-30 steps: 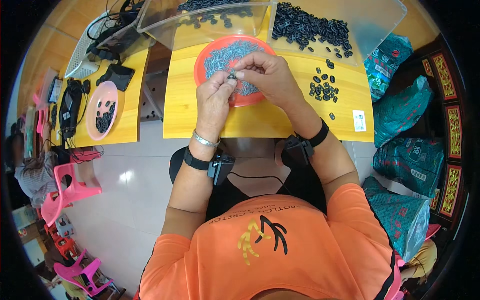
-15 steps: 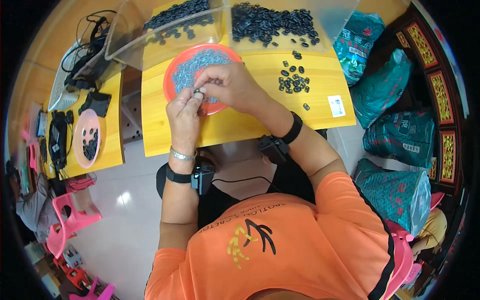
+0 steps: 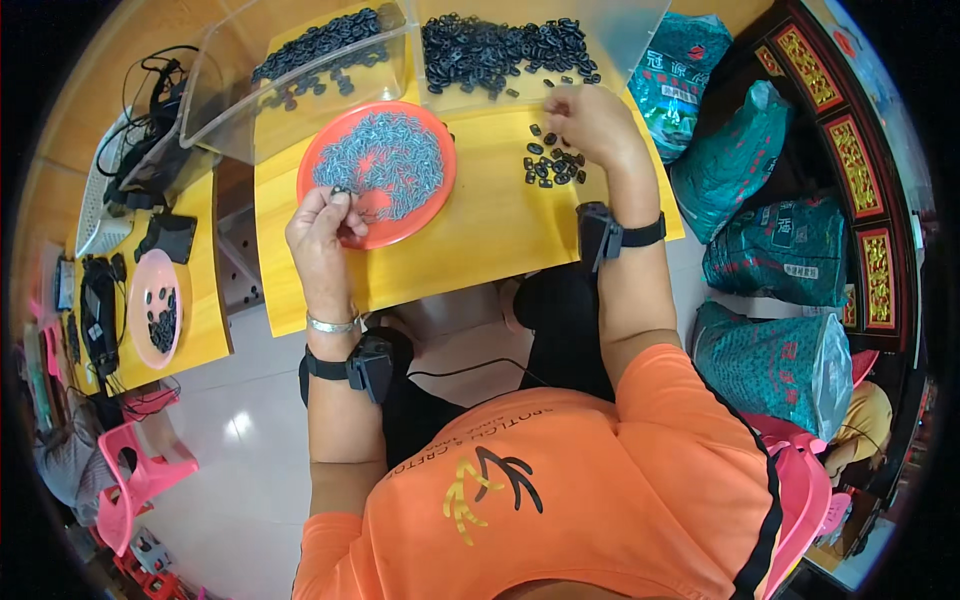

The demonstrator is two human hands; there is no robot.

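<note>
My left hand [image 3: 322,218] is at the lower left rim of an orange-red plate [image 3: 443,195]. Its thumb and fingers are closed on a small black plastic part [image 3: 340,190]. Small grey screws [image 3: 395,150] fill much of the plate. My right hand [image 3: 598,122] is over the table's right half, just above a loose group of black plastic parts [image 3: 555,166]. Its fingers are bent and a little blurred, so whether they hold a part cannot be made out.
Two clear plastic bins hold many black parts [image 3: 505,52] at the table's far side. To the left, a pink dish [image 3: 140,320] with black parts stands on another yellow table [image 3: 205,320]. Green sacks [image 3: 770,255] line the right side, near a pink chair [image 3: 800,490].
My right hand has left my left hand and swung right to the loose parts. My left hand still pinches the black part, now nearer the plate's lower left rim.
</note>
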